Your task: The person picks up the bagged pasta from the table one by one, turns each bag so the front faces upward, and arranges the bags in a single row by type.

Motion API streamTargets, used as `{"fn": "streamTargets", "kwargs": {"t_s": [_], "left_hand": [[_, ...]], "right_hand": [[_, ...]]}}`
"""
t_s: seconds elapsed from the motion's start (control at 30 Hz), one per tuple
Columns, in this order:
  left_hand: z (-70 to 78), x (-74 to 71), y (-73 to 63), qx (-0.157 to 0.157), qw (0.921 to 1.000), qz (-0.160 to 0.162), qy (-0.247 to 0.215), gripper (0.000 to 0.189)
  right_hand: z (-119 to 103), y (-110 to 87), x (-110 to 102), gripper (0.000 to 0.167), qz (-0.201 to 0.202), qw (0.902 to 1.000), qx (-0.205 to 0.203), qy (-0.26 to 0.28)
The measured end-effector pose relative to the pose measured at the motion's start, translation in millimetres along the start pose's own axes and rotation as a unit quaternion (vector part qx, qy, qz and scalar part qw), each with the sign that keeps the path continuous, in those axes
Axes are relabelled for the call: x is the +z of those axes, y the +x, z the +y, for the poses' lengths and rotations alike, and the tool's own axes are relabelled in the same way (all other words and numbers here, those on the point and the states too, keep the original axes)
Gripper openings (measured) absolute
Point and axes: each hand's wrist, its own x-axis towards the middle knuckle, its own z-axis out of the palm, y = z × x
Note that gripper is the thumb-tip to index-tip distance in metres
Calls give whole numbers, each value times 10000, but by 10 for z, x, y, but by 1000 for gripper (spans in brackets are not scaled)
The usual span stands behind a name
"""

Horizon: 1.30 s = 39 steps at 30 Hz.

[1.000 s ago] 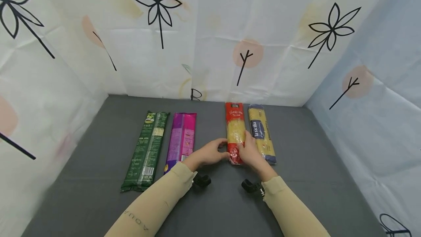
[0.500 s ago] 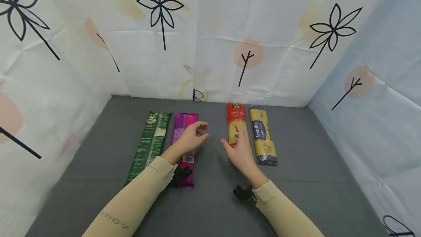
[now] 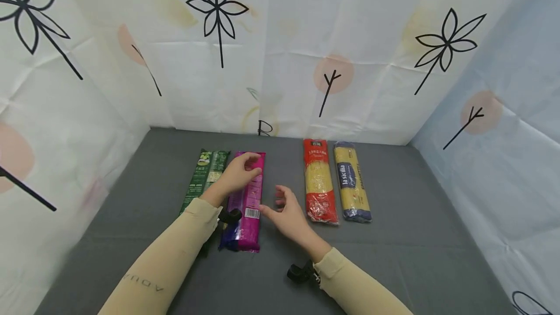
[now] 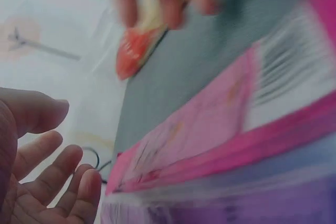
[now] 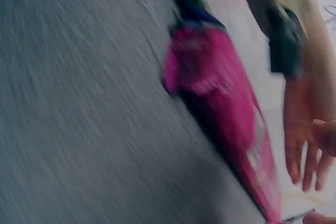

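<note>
My left hand hovers over the upper part of a pink and purple packet, its fingers loosely bent around nothing. To the right of that packet is my right hand, thumb and fingers spread apart, holding nothing. In the left wrist view the packet lies below the left hand, with a gap between them. A green packet lies just left of the pink one, partly hidden by the left forearm. The right wrist view is blurred, with the pink packet on the cloth.
A red and yellow pasta packet lies right of the hands, beside a yellow and blue pasta packet. All rest on a grey cloth surface. Printed white curtains stand behind and at both sides.
Both hands have left the red and yellow packet and moved left, toward the pink and purple packet. The red and yellow packet stays lying beside the yellow and blue one.
</note>
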Motion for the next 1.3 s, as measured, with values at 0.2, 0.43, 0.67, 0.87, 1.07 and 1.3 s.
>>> {"fn": "streamTargets", "kwargs": {"t_s": [0.2, 0.43, 0.67, 0.87, 1.07, 1.3], "left_hand": [[-169, -123, 170, 9, 9994, 260, 242, 45], [-380, -156, 313, -107, 9967, 118, 801, 54], [-371, -150, 421, -508, 9909, -168, 1237, 58], [-365, -98, 485, -710, 9868, 102, 1451, 53], [-393, -57, 519, -841, 9851, 395, 1449, 31], [-433, -63, 549, -720, 9876, 770, 1166, 18]], "right_hand": [[24, -18, 182, 76, -416, 9989, 182, 148], [89, -20, 233, 77, -981, 9944, 71, -392], [150, -8, 224, 78, -1137, 9916, -104, -603], [172, -7, 211, 82, -1224, 9900, -141, -687], [175, -24, 200, 87, -1335, 9880, -163, -753], [188, -21, 194, 89, -1351, 9868, -114, -887]]}}
